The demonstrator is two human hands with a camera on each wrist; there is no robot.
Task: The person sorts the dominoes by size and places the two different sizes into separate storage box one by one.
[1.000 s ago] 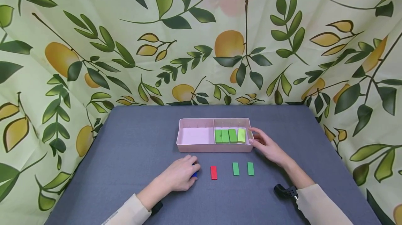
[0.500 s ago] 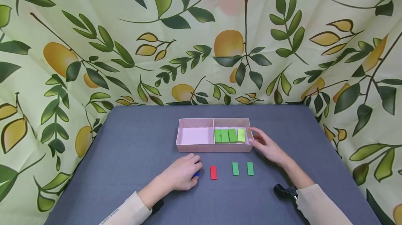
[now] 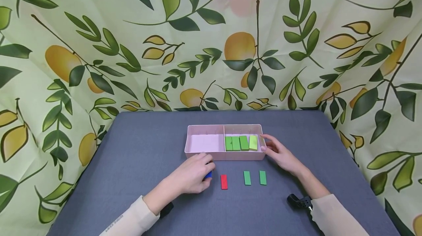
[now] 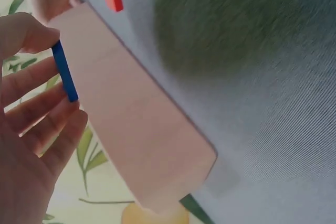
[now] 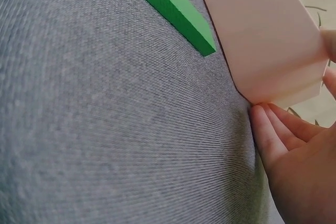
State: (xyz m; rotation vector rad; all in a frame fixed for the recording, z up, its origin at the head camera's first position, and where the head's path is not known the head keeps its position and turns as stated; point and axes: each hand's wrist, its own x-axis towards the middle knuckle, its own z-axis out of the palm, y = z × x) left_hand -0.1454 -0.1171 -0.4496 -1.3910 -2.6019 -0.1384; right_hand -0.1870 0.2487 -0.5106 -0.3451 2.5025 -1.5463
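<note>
My left hand [image 3: 192,173] pinches a thin blue block [image 4: 64,72] between thumb and fingertips, just in front of a pink divided box [image 3: 206,155]. In the head view only a bit of that block shows beneath the fingers. At the box's right end my right hand [image 3: 281,155] holds the wall, thumb by the front corner and a finger at the rim. Several green blocks [image 3: 236,143] and a yellow-green block [image 3: 253,143] lie in the right compartment; the left one holds no blocks.
On the grey cloth in front of the box lie a red block [image 3: 224,182] and two green blocks, one nearer the middle [image 3: 247,178] and one farther right [image 3: 262,177]. A leaf-patterned curtain [image 3: 204,74] hangs behind the table.
My left hand has moved forward and slightly right, towards the box's front wall, carrying the blue block. The right hand stays at the box's end.
</note>
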